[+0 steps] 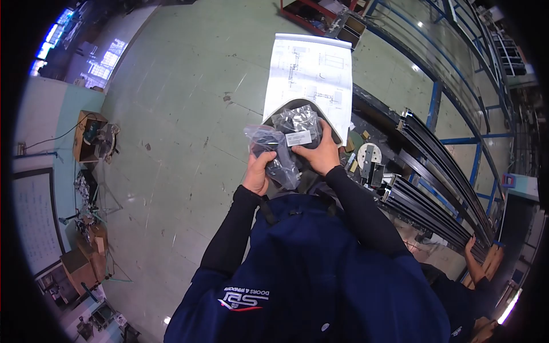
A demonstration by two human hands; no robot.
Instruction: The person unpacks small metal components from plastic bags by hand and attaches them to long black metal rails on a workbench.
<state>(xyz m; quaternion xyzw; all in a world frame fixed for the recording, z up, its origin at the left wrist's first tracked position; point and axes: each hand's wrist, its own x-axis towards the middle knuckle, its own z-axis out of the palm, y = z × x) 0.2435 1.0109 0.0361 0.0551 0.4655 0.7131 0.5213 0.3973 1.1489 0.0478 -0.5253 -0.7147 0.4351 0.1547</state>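
My left hand (260,170) is closed on a clear plastic bag (281,166) with dark parts inside. My right hand (321,150) grips a second clear bag (298,119), which bears a white label (298,138). The two bags touch each other in front of my body. Behind them is the curved rim of a grey container (334,130), its inside mostly hidden by the bags. Beyond it lies a white sheet with printed technical drawings (311,68).
Long black profiles (452,171) lie on a blue frame rack (434,106) at the right. A co-worker's arm (473,260) reaches onto the profiles at the lower right. A red cart (303,20) stands at the top. Wooden boxes (80,266) and a whiteboard (35,214) are at the left.
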